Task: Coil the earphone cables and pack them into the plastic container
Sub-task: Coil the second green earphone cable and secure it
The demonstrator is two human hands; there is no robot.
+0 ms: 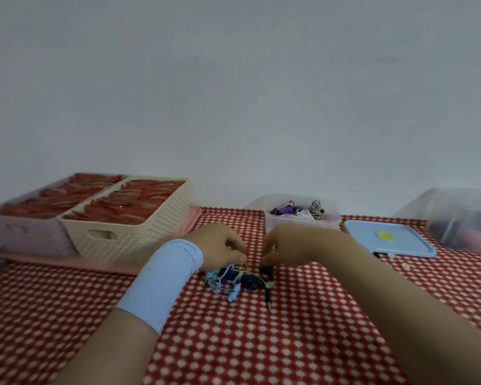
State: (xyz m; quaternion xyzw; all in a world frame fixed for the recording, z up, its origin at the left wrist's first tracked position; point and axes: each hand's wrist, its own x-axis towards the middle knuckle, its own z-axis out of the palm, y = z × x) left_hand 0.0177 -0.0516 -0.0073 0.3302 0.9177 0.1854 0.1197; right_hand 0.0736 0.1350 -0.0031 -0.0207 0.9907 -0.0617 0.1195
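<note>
Head view: much of what matters is hidden from us. We see both hands from behind, so the fingertips are mostly out of sight. The left hand [220, 244], with a pale blue wristband [164, 282] on its forearm, curls its fingers and pinches a thin pale strand at the top of the tangle of earphone cables [239, 279]. The right hand [286, 244] sits just beside it, fingers bent down onto the dark part of the same tangle; we cannot tell whether it grips or only touches. The tangle lies on the red checked tablecloth [261, 343], directly under and in front of both hands, its far edge covered by them, with a dark jack plug [267, 297] trailing toward us. Behind the right hand stands the plastic container [289, 225], open, with bundled cables [303, 211] inside, too small to count. Its blue lid [389, 240] lies flat to the right. A clear bin [461, 218] is cut off by the right edge, its contents blurred. At left, a cream basket [134, 237] and a lilac basket [31, 234] hold red items we cannot identify.
</note>
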